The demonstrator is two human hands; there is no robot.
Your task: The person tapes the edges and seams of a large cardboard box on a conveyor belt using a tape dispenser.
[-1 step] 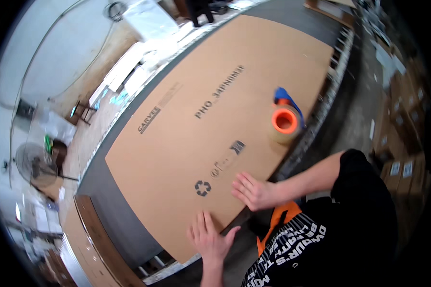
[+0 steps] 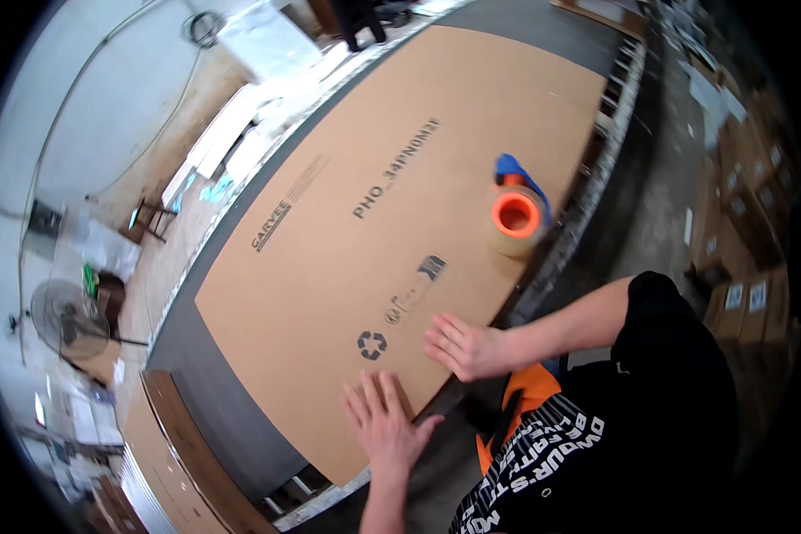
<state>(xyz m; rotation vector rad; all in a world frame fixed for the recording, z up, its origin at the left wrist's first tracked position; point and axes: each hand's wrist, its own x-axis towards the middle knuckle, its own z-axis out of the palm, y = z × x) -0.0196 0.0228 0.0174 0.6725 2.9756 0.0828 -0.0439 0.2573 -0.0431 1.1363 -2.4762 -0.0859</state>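
Large flat cardboard sheet (image 2: 392,222) lying across a long grey worktop (image 2: 187,356), near corner overhanging the edge toward the body. Left hand (image 2: 384,425) laid palm-down on that near corner, fingers spread, gripping nothing. Right hand (image 2: 465,347) flat on the sheet just beside it, fingers straight and close together, likewise gripping nothing. Roll of packing tape with orange core (image 2: 516,218) standing on the sheet near its right edge, well apart from both hands, blue dispenser part (image 2: 510,165) behind it. Standing fan (image 2: 62,320) on the floor at far left; stacked cartons (image 2: 748,298) at far right.

Handling, as judged: sheet light for its size but broad and unwieldy; stiff along the flutes, prone to bowing or creasing if lifted by one corner. Surface smooth, likely to slide readily over the worktop under flat palms. Best hold probably at two well-separated points along the near edge, thumbs beneath the overhang.
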